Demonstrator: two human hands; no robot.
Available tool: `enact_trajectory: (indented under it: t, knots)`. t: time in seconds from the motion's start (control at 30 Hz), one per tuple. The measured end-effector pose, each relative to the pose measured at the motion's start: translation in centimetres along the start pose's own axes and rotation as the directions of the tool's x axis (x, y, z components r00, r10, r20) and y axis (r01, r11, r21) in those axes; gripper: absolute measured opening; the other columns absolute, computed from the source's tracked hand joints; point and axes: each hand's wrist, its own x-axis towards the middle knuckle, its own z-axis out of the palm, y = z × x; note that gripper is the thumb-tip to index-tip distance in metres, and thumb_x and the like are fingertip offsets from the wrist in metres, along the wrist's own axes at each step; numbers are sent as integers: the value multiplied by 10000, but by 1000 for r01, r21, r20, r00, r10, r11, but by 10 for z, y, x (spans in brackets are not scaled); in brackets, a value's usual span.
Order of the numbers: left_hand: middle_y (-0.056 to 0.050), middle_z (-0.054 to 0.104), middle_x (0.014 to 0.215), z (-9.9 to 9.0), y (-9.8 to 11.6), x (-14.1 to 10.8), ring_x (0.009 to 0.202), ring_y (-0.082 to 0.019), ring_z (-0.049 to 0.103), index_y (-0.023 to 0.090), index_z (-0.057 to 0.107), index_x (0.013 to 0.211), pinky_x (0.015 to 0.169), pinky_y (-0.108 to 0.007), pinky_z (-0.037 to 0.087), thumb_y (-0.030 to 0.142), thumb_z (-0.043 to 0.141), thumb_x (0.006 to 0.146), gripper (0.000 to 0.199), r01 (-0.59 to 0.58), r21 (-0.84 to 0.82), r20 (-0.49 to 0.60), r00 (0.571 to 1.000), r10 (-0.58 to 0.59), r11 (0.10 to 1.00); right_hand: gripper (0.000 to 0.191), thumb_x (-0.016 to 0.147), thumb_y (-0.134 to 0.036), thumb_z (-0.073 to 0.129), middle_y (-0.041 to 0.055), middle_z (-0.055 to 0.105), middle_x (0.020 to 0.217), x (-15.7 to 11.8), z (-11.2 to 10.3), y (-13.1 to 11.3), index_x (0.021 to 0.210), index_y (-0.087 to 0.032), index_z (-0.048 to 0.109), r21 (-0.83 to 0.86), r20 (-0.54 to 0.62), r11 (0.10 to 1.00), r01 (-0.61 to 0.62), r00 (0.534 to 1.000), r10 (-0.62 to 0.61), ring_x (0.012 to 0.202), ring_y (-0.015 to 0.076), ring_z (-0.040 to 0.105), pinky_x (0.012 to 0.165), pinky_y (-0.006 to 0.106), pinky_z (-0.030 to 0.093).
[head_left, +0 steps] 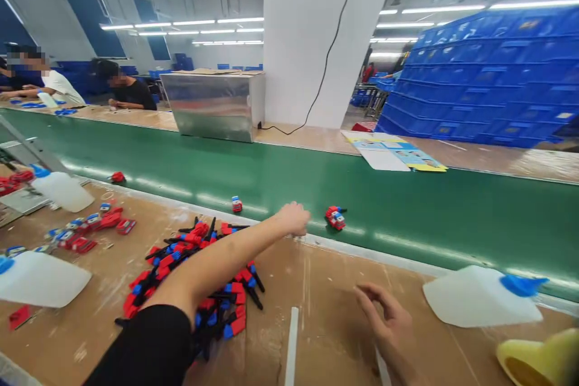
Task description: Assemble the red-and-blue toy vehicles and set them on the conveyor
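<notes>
My left hand (pixel 294 219) reaches over the near edge of the green conveyor belt (pixel 280 172), its fingers curled closed. What is inside them, if anything, is hidden. Just right of it, a red, blue and white toy vehicle piece with a black part (pixel 335 218) lies on the belt. Farther left on the belt sits a smaller red and white piece (pixel 236 204). Under my left forearm spreads a pile of red, blue and black toy parts (pixel 235 301). Above the brown worktop (pixel 325 289), my right hand (pixel 386 316) is open, thumb and fingers apart, with nothing visible in it.
A white bottle with a blue cap (pixel 479 298) lies to the right, near a yellow object (pixel 538 359). More bottles and red pieces (pixel 90 229) are at left. Stacked blue crates (pixel 474 84) and a metal box (pixel 217 105) stand beyond the belt. Co-workers sit far left.
</notes>
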Motion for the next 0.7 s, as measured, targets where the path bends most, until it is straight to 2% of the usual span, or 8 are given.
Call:
enact_trajectory:
  t: [0.1, 0.23, 0.3, 0.4, 0.47, 0.53, 0.6, 0.7]
  knots:
    - [-249, 667, 1029, 6, -41, -75, 1065, -410, 597, 104, 731, 907, 882, -501, 473, 224, 752, 701, 239, -44, 103, 44, 998, 40, 994, 327, 945, -431, 484, 75, 712, 924, 60, 54, -64, 1026, -186, 685, -13, 222, 974, 224, 951, -216, 847, 231, 663, 761, 336, 535]
    - [-223, 683, 973, 32, -53, -155, 1030, -382, 611, 135, 742, 892, 892, -512, 463, 393, 661, 809, 282, -185, 163, 62, 982, 177, 969, 473, 892, -59, 386, 120, 631, 1241, 143, 169, -147, 1316, -163, 568, -138, 604, 798, 587, 689, -402, 1034, 183, 616, 910, 320, 500]
    - [-206, 679, 991, 50, -48, -174, 1027, -373, 607, 156, 731, 948, 891, -526, 460, 392, 654, 805, 286, -272, 203, 35, 962, 271, 941, 559, 804, 20, 468, 136, 542, 1381, 171, 220, -171, 1314, -182, 578, -122, 674, 735, 667, 599, -432, 1154, 201, 561, 989, 341, 449]
    - [-216, 666, 1003, 68, -43, -179, 978, -374, 618, 140, 707, 993, 825, -514, 489, 260, 674, 748, 276, -296, 226, -27, 950, 310, 928, 411, 730, 34, 591, 107, 617, 1279, 191, 263, -184, 1040, -206, 713, -82, 769, 665, 743, 471, -431, 1139, 233, 574, 982, 343, 436]
    - [-232, 673, 971, 72, -47, -173, 965, -379, 630, 114, 712, 932, 808, -487, 502, 171, 674, 715, 227, -254, 175, -49, 963, 266, 951, 268, 711, 19, 626, 113, 679, 1109, 196, 269, -182, 866, -176, 724, -84, 803, 651, 754, 438, -404, 1005, 233, 630, 904, 322, 466]
    - [-206, 695, 867, 70, -53, -166, 896, -357, 659, 122, 714, 827, 790, -449, 517, 97, 669, 689, 147, -227, 108, -42, 972, 233, 968, 182, 719, -24, 642, 122, 690, 1013, 194, 256, -174, 828, -151, 716, -101, 799, 665, 740, 459, -388, 916, 235, 646, 845, 315, 479]
    - [-145, 698, 747, 65, -60, -159, 793, -312, 678, 154, 701, 734, 759, -398, 527, 38, 660, 649, 149, -225, 40, -27, 974, 226, 974, 155, 763, -106, 647, 104, 693, 970, 186, 226, -162, 895, -149, 716, -113, 766, 703, 702, 512, -389, 881, 227, 645, 819, 308, 481]
    - [-106, 699, 728, 57, -66, -152, 753, -280, 678, 180, 682, 684, 719, -343, 519, 5, 631, 608, 197, -227, -106, -48, 974, 224, 968, 268, 831, -228, 620, 54, 688, 957, 155, 157, -136, 1085, -171, 684, -127, 688, 775, 620, 618, -382, 862, 186, 632, 808, 275, 480]
